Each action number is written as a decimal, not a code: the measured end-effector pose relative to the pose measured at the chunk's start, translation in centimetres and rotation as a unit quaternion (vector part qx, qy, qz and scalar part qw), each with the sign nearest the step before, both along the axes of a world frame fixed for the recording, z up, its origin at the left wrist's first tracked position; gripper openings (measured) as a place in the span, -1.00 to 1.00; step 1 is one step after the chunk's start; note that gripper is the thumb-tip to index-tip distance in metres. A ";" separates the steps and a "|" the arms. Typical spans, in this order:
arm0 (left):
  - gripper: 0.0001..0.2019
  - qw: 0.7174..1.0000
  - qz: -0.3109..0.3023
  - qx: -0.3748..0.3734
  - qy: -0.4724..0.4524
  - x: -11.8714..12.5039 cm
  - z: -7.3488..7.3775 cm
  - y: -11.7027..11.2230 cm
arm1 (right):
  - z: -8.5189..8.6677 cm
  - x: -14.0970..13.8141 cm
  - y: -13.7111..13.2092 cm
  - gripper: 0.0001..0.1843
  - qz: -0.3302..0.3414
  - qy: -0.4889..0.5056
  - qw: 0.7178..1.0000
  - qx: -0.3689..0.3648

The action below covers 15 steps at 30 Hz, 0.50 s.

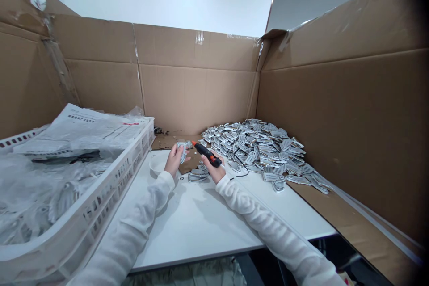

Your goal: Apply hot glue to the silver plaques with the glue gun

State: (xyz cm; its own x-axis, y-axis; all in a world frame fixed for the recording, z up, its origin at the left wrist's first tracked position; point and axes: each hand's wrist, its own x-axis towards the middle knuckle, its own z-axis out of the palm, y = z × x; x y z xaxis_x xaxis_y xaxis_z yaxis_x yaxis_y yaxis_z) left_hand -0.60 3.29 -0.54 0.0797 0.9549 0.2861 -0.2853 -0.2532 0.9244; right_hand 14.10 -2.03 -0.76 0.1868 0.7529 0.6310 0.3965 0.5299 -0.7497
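Between the fingers of my left hand is a small flat grey-and-white piece, held up over the table. My right hand is wrapped round a black glue gun with an orange tip. The tip points left at the piece's upper right edge; whether they touch I cannot tell. Below and between my hands lies a small heap of similar pieces. A much larger pile of such pieces spreads out beyond my right hand. A black cord curves near the pile.
A white plastic basket on the left holds clear bags and a printed paper sheet. Cardboard walls surround the white table at the back and sides. A white roll of tape or ring lies beside my left hand.
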 end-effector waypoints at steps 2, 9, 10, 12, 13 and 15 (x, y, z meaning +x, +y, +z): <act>-0.70 0.999 -0.040 -0.011 -0.031 0.2 0.1 -0.2 | 0.0 -0.1 -0.2 -0.68 0.009 -0.042 0.999 0.018; -0.75 0.996 -0.071 -0.012 -0.053 0.9 0.2 -0.8 | 0.0 0.0 -0.2 -0.69 0.014 -0.089 0.994 0.056; -0.75 0.996 -0.072 -0.006 -0.047 1.1 0.3 -1.0 | -0.1 0.0 -0.2 -0.70 0.017 -0.096 0.993 0.061; -0.74 0.996 -0.075 0.004 -0.039 1.3 0.5 -1.5 | -0.2 0.0 -0.1 -0.74 0.024 -0.107 0.992 0.069; -0.74 0.996 -0.077 0.009 -0.036 1.4 0.6 -1.7 | -0.2 0.0 -0.1 -0.76 0.027 -0.110 0.991 0.072; -0.72 0.996 -0.082 0.012 -0.031 1.6 0.7 -2.0 | -0.3 0.0 -0.1 -0.78 0.027 -0.107 0.991 0.074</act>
State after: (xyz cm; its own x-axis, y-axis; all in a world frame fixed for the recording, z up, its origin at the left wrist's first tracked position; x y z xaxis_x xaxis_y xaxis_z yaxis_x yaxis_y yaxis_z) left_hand 0.98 1.31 0.13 0.2151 0.9232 0.3186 -0.3815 -0.2209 0.8976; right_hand 14.06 -2.15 -1.05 -0.0013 0.6547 0.7559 0.5073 0.6518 -0.5637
